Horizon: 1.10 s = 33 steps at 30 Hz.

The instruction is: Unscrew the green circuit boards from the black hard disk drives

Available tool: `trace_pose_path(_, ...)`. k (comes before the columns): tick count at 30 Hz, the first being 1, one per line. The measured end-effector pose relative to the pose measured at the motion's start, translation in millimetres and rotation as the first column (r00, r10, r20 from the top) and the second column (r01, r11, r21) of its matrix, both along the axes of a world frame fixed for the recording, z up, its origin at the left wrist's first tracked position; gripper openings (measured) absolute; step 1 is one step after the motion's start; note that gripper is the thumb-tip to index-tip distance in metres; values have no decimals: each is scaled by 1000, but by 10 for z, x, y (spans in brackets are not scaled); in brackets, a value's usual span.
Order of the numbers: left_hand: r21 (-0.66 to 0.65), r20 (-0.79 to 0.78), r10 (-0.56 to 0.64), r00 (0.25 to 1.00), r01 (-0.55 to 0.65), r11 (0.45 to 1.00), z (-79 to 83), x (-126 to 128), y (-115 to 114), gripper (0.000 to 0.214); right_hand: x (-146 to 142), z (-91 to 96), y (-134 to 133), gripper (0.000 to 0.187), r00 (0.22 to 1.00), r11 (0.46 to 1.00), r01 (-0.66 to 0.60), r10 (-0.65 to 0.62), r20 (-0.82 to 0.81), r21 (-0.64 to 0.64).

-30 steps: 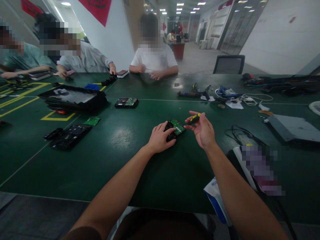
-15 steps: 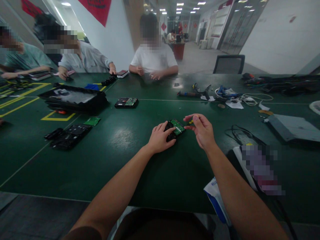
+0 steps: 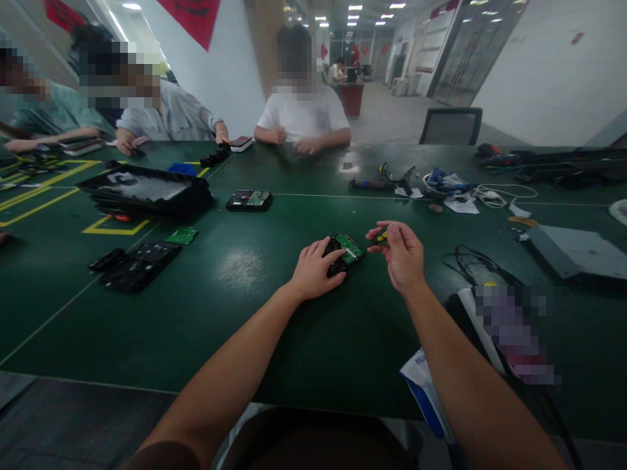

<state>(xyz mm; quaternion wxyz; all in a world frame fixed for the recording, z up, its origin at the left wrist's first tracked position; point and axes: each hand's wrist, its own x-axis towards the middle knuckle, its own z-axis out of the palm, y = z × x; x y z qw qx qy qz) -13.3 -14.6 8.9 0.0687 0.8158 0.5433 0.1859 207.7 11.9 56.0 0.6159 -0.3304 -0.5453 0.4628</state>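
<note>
A small black hard drive with a green circuit board [image 3: 349, 248] on top lies on the green table [image 3: 235, 313]. My left hand [image 3: 313, 269] rests on its left side, fingers curled over the black casing. My right hand [image 3: 402, 253] hovers just right of the drive, fingers closed round a small black and yellow screwdriver [image 3: 379, 237] whose tip points toward the board.
A second drive [image 3: 249, 200], a loose green board [image 3: 181, 235], black plastic parts [image 3: 132, 264] and a black tray [image 3: 147, 192] lie to the left. Tools and cables [image 3: 441, 186] sit further back. Three people sit at the far edge. A bag [image 3: 504, 326] lies at the right.
My right hand has closed its fingers round the screwdriver and turned it down toward the board. My left hand has stayed on the drive.
</note>
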Motion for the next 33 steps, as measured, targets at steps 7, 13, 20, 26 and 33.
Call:
trace_pose_path(7,9,-5,-1,1000,1,1000,9,4,-6,63,3,-11,11,27,1000,1000,-13,12,-10,-4)
trace_pose_path(13,9,-5,5,1000,-5,1000,-3,6,-3,63,-8,-27,33,31,1000,1000,-10,10,-11,-19)
trace_pose_path(20,9,-7,6,1000,-6,1000,3,11,-2,63,5,-53,36,35,998,998,-57,58,40,-3)
trace_pose_path(26,9,1,0,1000,0,1000,11,10,0,62,1,-99,55,38,988,994,-106,104,111,10)
trace_pose_path(33,13,-6,0,1000,0,1000,11,4,-5,62,-1,-149,50,58,966,990,11,-47,253,138)
